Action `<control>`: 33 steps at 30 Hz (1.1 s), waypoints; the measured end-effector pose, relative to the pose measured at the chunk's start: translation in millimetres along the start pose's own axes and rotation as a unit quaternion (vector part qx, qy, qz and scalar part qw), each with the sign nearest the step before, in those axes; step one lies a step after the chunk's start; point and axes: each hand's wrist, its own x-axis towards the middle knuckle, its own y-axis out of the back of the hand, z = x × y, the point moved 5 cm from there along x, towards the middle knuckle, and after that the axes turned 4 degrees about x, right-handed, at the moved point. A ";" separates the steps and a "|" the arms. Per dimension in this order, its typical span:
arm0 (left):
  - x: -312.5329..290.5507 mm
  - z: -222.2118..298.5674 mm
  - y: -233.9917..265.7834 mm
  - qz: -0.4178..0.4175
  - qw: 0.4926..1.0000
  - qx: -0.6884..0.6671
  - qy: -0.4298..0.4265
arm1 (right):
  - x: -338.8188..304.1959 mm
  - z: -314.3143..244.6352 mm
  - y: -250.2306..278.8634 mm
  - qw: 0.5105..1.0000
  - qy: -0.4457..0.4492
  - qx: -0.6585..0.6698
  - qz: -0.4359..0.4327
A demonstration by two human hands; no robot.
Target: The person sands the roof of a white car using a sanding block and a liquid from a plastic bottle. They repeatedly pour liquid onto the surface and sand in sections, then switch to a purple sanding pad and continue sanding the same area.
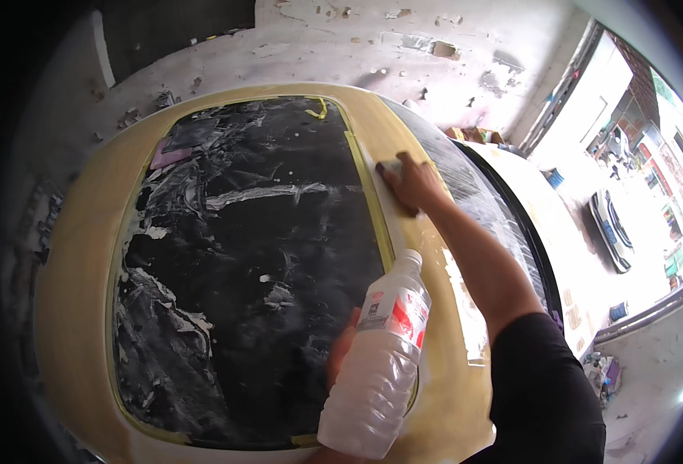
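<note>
left hand holds a clear plastic bottle; right hand presses a pad on the yellow car roof.

One yellow car roof, one black plastic-masked sunroof panel, one clear plastic bottle with one white cap, two hands, left hand and right hand, one white car parked outside, one blue bucket
</note>
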 end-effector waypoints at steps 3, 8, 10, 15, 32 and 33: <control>1.8 -12.0 3.6 0.034 0.997 -0.045 0.053 | 56.9 -19.5 -4.9 0.999 0.006 0.008 0.032; -2.6 -7.5 -16.0 -0.068 0.986 -0.148 0.023 | -13.3 -4.2 5.7 1.000 0.020 -0.002 0.011; -6.5 1.4 -27.5 -0.204 0.896 -0.356 0.171 | -56.7 4.9 9.8 0.997 0.076 0.010 0.017; -3.6 11.1 -20.9 -0.176 0.876 -0.398 0.210 | 0.5 -0.3 1.5 0.999 0.023 0.035 0.034; 0.8 3.1 -14.8 -0.034 0.982 -0.140 0.121 | 38.1 35.9 6.3 0.999 -0.004 0.024 0.032; 0.7 2.5 -15.5 -0.030 0.983 -0.136 0.121 | 56.6 37.0 3.8 0.998 -0.013 0.031 0.059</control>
